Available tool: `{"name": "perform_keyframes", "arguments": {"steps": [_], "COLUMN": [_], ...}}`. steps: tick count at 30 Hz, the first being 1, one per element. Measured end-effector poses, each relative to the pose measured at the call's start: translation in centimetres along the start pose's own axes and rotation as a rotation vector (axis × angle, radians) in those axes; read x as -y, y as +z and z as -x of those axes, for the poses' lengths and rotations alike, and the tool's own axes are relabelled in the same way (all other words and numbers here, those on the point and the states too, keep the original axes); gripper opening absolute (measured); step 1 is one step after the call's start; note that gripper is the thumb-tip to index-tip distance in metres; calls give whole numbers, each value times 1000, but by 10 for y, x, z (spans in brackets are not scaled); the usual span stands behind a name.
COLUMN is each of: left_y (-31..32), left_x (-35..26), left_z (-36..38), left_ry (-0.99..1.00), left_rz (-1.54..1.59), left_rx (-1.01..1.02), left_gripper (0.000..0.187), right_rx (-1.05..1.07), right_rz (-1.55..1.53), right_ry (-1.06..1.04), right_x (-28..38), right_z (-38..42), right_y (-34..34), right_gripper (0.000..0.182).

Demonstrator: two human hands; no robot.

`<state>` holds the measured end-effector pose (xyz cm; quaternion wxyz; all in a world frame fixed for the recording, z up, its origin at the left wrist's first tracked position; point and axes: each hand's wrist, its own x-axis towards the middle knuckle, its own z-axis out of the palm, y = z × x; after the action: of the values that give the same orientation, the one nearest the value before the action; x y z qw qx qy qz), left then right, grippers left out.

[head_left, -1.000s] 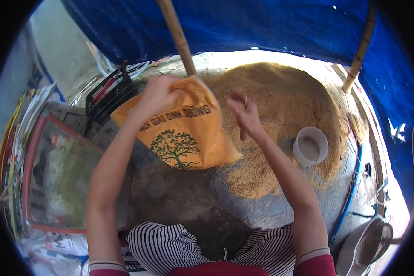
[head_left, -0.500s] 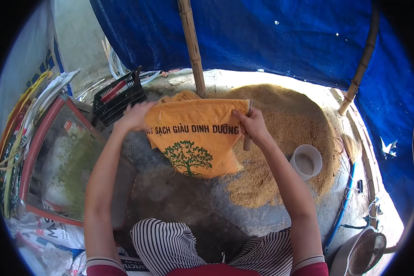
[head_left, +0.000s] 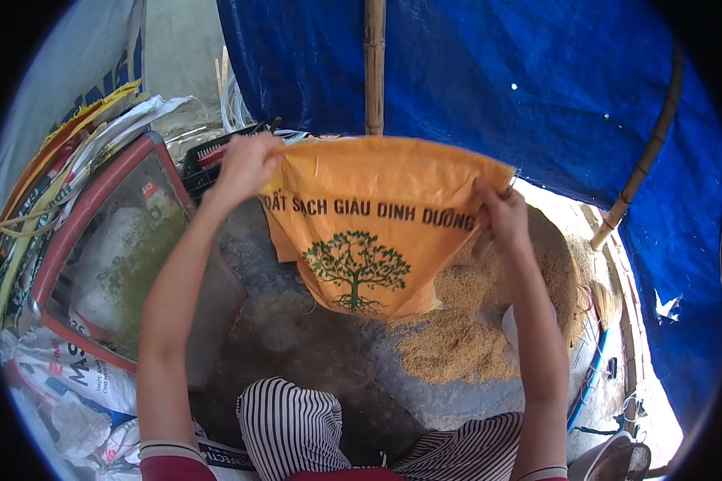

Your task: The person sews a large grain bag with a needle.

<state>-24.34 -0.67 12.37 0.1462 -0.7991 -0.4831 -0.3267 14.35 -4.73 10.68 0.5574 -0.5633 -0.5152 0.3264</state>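
Note:
An orange woven sack [head_left: 377, 216] with black lettering and a green tree print hangs spread out in front of me. My left hand [head_left: 245, 164] grips its top left corner. My right hand [head_left: 497, 212] grips the top right corner and also holds a thin wooden-handled tool [head_left: 489, 228] against it. The sack's bottom end rests on the ground at the edge of a heap of tan grain husk [head_left: 473, 321], part of which it hides.
A bamboo pole [head_left: 375, 64] stands behind the sack against a blue tarp [head_left: 497, 80]. A second pole [head_left: 642, 172] leans at the right. A black crate [head_left: 208, 156] and a red-framed screen [head_left: 96, 256] lie at the left, beside printed bags [head_left: 64, 377]. A fan [head_left: 618, 461] sits at the bottom right.
Both hands have lifted the sack higher and stretched its top edge wide. The white cup on the grain is now mostly hidden behind my right arm.

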Motion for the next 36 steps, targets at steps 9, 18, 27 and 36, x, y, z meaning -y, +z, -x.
{"name": "perform_keyframes", "arguments": {"steps": [9,18,27,36], "left_y": [10,42,44,58], "left_x": [1,64,36,17], "left_z": [10,68,75,74], "left_ry": [-78,-344,-584,-464], "left_rz": [360,730,870,1048], "left_rx": [505,637,462,308], "left_gripper": [28,24,16,26], "right_rx": [36,105,146,583], "right_rz": [131,203,664,980], "right_ry": [132,173,-568,-267], "right_x": [-65,-115,-18,-37], "right_z": [-41,-37,0,-42], "right_y": [-13,-43,35,58], "right_gripper": [21,16,50,52]}}
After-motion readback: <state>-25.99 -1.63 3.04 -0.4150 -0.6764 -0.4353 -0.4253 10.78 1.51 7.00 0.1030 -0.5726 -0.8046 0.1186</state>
